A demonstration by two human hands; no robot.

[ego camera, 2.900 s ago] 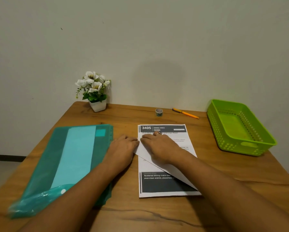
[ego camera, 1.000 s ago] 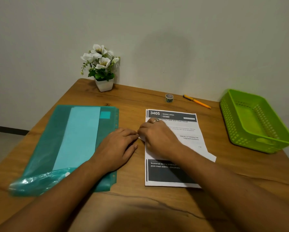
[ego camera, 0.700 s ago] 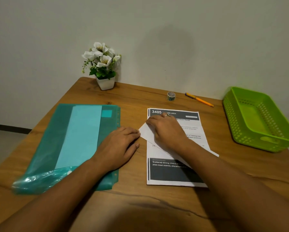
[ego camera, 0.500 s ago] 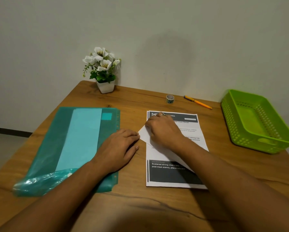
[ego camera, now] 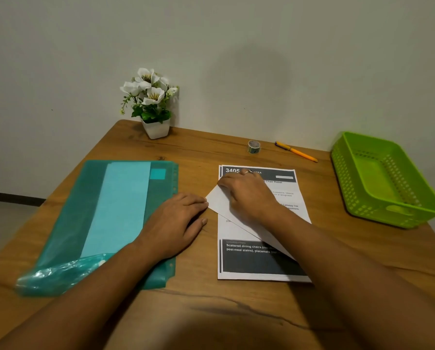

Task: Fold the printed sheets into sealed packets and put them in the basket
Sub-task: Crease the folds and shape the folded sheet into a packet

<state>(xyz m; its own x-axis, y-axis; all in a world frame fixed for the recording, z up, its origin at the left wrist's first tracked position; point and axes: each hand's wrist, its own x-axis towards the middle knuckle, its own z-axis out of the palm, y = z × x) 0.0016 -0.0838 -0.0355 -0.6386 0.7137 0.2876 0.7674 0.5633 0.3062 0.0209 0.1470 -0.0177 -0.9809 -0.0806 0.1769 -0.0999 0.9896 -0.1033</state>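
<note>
Head: right hand flat, pressing folded sheet; left hand flat on table

A wooden table stands against a plain pale wall; dark skirting meets grey floor.

One sheet out there (just the one printed) | one basket | one folder | one tape | one pen | one plant | one table | left hand, right hand, that's two
</note>
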